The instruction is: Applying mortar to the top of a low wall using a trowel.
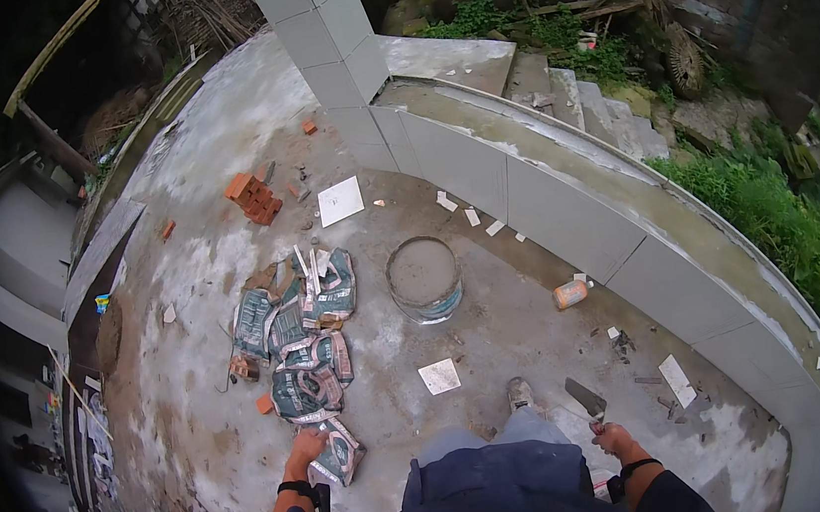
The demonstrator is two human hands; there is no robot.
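My right hand point(617, 442) grips the handle of a trowel point(585, 398), its dark blade pointing up and left. My left hand point(305, 449) is at the lower left, its fingers curled, overlapping the view of the nearest printed bag point(338, 455); I cannot tell whether it touches the bag or holds anything. More crumpled green and pink bags point(308, 377) lie in a heap beyond it. A round bucket of grey mix point(421, 267) stands ahead of me, and a white square tile point(439, 377) lies between it and my shoe.
A tiled low wall point(566, 220) curves along the right and joins a tiled pillar point(317, 36). Stacked bricks point(252, 198), another white tile point(340, 200), an orange container point(570, 294) and scraps point(678, 380) lie on the concrete floor. Steps point(594, 107) and plants point(777, 227) are beyond the wall.
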